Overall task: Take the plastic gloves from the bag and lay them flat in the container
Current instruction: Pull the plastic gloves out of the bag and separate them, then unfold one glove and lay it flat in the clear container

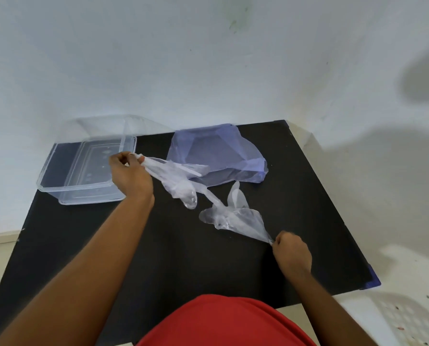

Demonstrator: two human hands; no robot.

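My left hand (129, 174) pinches the cuff of a clear plastic glove (177, 182) that hangs over the black table, just right of the clear plastic container (58, 176). My right hand (292, 253) pinches the cuff of a second clear glove (235, 218), whose fingers point up and to the left near the table's middle. A thin strand of one glove runs between the two. The translucent blue bag (218, 151) lies crumpled at the back of the table, behind both gloves. Nothing lies inside the container.
The container's clear lid (96, 128) leans against the white wall behind it. The black table (158, 258) ends close on the right. A white perforated stool or basket (403, 318) sits at the lower right on the floor.
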